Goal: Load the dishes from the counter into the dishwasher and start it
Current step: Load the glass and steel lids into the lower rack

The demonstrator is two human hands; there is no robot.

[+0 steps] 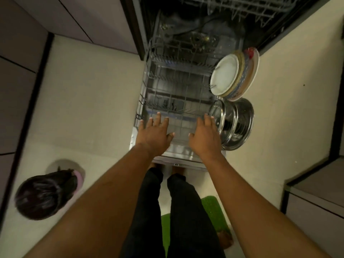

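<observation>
Grey wire lower rack [167, 86] of the open dishwasher sits pulled out over the dropped door [178, 162], with its long axis running from the dark tub straight toward the person standing at its front end. Along the rack's right side a round white plate [225, 74] stands on edge, its face turned toward the rack's middle. Several patterned plates [248, 75] stand stacked just behind it, toward the rack's outer right. Nearer the rack's front on that same side, round shiny steel lids [219, 118] and a steel vessel [243, 123] stand on edge too. The rest of the rack holds nothing I can make out.

The left hand [154, 133] and the right hand [204, 135] are both palm down over the rack's front edge, fingers straight and spread, holding nothing. I cannot tell whether they touch the wire.

Beyond the rack's far end, the grey wire upper rack [242, 8] shows inside the tub. The rack hangs over a pale cream floor [93, 90]. A bright green mat [212, 211] lies behind its front end, under the person's dark trousers. Left of the rack are grey cabinet fronts [18, 53], and another person's dark-haired head [44, 194] is well to the front left.
</observation>
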